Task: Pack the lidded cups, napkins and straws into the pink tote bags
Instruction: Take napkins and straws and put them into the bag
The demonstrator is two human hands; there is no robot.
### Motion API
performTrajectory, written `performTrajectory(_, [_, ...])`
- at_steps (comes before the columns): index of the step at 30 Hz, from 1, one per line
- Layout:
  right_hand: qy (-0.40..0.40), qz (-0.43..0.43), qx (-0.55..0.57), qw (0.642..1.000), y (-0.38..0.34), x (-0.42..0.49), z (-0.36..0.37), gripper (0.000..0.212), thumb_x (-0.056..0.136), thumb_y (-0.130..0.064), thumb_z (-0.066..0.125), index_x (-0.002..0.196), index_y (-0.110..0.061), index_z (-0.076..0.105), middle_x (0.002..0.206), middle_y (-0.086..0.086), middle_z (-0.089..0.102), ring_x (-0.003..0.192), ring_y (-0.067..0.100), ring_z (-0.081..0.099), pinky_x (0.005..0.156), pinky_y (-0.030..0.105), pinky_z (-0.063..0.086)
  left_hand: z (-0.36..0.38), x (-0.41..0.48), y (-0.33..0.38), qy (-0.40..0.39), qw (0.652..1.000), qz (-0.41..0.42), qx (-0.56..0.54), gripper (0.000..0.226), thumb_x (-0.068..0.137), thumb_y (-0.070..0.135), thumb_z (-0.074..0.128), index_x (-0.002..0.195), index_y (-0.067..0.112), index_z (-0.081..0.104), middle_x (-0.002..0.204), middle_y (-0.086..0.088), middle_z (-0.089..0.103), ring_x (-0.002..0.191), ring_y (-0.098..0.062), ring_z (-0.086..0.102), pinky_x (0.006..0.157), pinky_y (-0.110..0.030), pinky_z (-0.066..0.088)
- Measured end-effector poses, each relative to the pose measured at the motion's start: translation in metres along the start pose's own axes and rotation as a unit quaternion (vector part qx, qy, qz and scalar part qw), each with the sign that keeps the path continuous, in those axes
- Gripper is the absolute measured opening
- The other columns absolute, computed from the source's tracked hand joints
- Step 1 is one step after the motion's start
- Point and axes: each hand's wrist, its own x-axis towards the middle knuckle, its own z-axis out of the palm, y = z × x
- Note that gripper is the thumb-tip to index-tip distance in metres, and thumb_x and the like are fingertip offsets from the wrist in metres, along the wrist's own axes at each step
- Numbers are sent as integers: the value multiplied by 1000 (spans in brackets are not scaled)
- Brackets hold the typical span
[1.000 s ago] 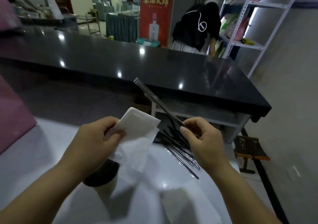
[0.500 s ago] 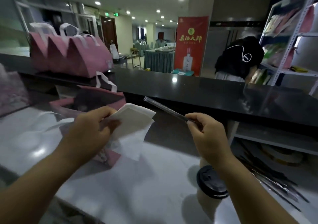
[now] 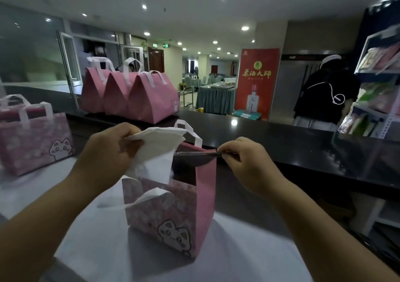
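Tote bag [image 3: 173, 212] stands open at six o'clock. Just above its mouth, left hand [image 3: 108, 151] pinches napkins [image 3: 158, 149] and right hand [image 3: 244, 160] pinches a straw [image 3: 194, 153]. Neither's in yet! Three bags [image 3: 129, 95] at eleven o'clock look finished.

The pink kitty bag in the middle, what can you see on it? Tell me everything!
The pink tote bag stands upright on the white table, mouth open. It looks like soft fabric: a flowery pink front with a white cartoon cat low down, a plain pink side, two white loop handles. The left hand holds a white napkin over its mouth; the right hand holds a dark straw across its top.
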Motion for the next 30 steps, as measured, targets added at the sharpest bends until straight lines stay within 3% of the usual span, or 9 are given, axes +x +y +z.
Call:
performTrajectory(6, [-101, -9, -65, 993, 4, 63, 44, 20, 92, -16, 52, 102, -15, 70, 99, 2, 52, 86, 18, 53, 76, 32, 50, 21, 45, -57, -25, 999, 22, -10, 7, 84, 11, 62, 83, 17, 65, 68, 2, 60, 64, -5, 56, 53, -17, 40])
performTrajectory(12, [-179, -36, -172, 968, 8, 96, 93, 20, 92, -12, 49, 103, -12, 66, 102, 4, 51, 83, 21, 52, 71, 31, 49, 51, 64, -93, -84, 994, 63, -33, 11, 82, 5, 62, 83, 15, 66, 76, 10, 61, 72, -3, 58, 52, -11, 41])
performTrajectory(15, [-210, -15, -235, 949, 8, 101, 109, 23, 89, -9, 51, 108, -14, 63, 107, 6, 50, 86, 24, 56, 70, 32, 50, 64, 66, -110, -101, 991, 50, -73, 10, 83, 9, 61, 83, 19, 64, 79, 16, 60, 83, 3, 56, 61, -10, 45])
performTrajectory(18, [-232, 13, -267, 935, 8, 103, 111, 28, 87, -21, 56, 116, -22, 56, 110, 3, 51, 90, 25, 57, 70, 35, 52, 76, 69, -122, -123, 987, 52, -88, 9, 84, 14, 61, 85, 23, 63, 80, 21, 57, 86, 2, 57, 63, -10, 46])
performTrajectory(23, [-232, 85, -166, 955, 7, 109, 96, 47, 75, -50, 69, 117, -33, 55, 107, -10, 56, 95, 13, 56, 77, 35, 52, 88, 73, -139, -142, 976, 38, -158, 5, 84, 27, 57, 81, 31, 59, 73, 17, 61, 80, 1, 57, 58, -7, 43])
performTrajectory(27, [-180, 159, -13, 971, 4, 112, 99, 37, 70, -48, 74, 103, -38, 60, 93, -16, 62, 82, 1, 59, 73, 27, 53, 97, 81, -150, -159, 959, 22, -233, 9, 78, 40, 55, 81, 33, 59, 82, 16, 62, 72, -6, 58, 57, -12, 44])
performTrajectory(30, [-111, 199, 111, 967, 0, 111, 113, 21, 75, -39, 75, 91, -38, 61, 90, -14, 67, 80, -2, 64, 72, 25, 54, 105, 86, -154, -189, 934, 2, -303, 12, 76, 40, 59, 85, 32, 60, 80, 11, 64, 71, -10, 60, 62, -24, 49])
